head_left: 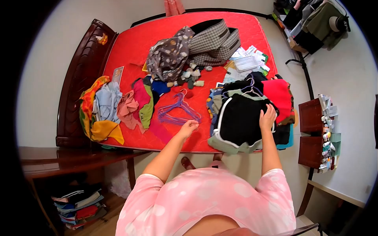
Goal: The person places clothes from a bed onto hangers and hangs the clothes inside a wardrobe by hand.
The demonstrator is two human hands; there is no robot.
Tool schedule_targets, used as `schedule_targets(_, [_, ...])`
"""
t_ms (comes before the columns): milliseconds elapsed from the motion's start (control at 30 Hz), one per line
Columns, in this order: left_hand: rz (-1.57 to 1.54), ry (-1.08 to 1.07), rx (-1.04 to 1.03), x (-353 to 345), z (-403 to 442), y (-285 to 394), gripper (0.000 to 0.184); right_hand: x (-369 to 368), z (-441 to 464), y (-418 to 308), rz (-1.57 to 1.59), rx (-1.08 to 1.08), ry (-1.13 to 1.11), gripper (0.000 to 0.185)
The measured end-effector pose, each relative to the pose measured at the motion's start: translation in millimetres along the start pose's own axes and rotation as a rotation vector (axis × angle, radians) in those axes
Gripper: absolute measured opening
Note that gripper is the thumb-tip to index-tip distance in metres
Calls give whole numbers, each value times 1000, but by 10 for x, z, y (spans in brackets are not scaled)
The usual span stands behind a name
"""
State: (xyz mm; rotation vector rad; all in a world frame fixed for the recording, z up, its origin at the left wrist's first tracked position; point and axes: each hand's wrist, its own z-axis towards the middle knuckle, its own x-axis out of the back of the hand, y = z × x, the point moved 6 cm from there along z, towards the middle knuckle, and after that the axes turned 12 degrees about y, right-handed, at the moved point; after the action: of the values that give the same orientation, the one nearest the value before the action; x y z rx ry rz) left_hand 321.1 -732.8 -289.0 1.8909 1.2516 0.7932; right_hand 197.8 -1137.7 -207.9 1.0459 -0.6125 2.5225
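Observation:
My left hand (189,128) is at the near right corner of a bunch of purple hangers (173,113) lying on the red mattress. Its fingers are drawn together; whether a hanger is between them cannot be made out. My right hand (268,117) rests with fingers outstretched on the right side of a black garment (241,120) with white edging. That garment lies on top of a stack of clothes, with a grey-green piece (232,147) under its near edge. Hanger hooks (251,83) stick out at the far end of the stack. A red garment (277,98) lies to its right.
On the red mattress (134,47) lie a checked fabric bin (216,43), a patterned bundle (169,51), rolled socks (191,74), papers with a clear box (247,63), and loose clothes (108,100). A dark headboard (78,82) and wooden desk (67,159) stand left.

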Motion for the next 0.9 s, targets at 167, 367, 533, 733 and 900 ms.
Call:
schedule_targets(167, [34,84,11,991,-93,-359,22,375,-383,-1180,206,69,-54,36])
schedule_targets(367, [-47,193,61,2186,-195,-993,23,259,-993,-2460,503,108,-246,22])
schedule_targets(533, [-73,248,152,2657,-369,-1113,21,-117,-1396,-3228,597,184,-391,20])
schedule_targets(733, [-110,269,159,2867,-206,-1143,22,-845,-1657,-3617,525,222,-591,21])
schedule_targets(900, [-189,366,216,3001,1,-1331,20,-1929,-2038,-3567,340,250,-862,29])
